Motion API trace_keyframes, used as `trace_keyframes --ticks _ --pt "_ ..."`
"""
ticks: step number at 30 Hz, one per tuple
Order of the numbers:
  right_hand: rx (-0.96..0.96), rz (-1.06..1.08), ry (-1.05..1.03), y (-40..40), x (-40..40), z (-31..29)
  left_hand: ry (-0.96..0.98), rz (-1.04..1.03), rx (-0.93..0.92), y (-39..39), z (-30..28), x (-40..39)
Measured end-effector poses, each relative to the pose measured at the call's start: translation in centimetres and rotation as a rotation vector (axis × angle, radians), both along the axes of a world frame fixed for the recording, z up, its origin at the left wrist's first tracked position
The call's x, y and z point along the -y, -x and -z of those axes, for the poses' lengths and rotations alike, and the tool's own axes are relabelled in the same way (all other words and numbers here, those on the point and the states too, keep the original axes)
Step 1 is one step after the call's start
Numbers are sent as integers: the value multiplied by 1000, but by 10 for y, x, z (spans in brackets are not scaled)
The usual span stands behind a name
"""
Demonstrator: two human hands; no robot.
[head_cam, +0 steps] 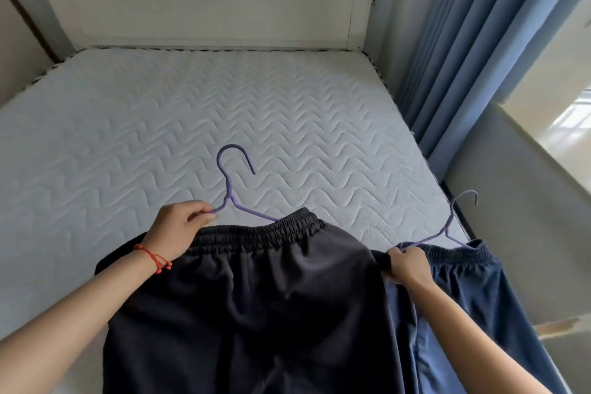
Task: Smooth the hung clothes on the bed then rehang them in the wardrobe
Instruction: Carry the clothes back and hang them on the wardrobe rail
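Both hands pinching at the waistband of dark trousers laid on the bed.

The left hand [179, 227] pinches the arm of a thin purple hanger [231, 189]; the right hand [407, 265] grips the black trousers' [256, 297] right waistband corner — whether it also holds the second purple hanger [454, 227] is unclear. That hanger carries navy trousers [473, 291] (silkier, elastic-waisted). Both garments run off the bottom edge. They lie on a white wave-quilted mattress [160, 125], blue pleated curtain [473, 41] beside it.

Black shorts [256, 297], navy shorts [473, 291], purple hangers [232, 189], white zigzag-quilted mattress [160, 125], blue curtain [463, 41].
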State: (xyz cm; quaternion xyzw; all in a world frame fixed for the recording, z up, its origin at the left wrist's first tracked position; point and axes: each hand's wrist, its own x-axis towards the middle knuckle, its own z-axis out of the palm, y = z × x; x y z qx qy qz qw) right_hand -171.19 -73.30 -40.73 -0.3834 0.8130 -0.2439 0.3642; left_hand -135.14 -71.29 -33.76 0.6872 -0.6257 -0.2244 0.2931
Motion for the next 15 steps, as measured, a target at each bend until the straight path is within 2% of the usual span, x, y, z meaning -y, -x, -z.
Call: trace_keyframes --ticks 5,15 --pt "113 -31 55 9 -15 -85 51 17 33 -16 -90 -31" --pt "51 -301 173 2 -45 -250 135 -84 72 -59 -250 -134"
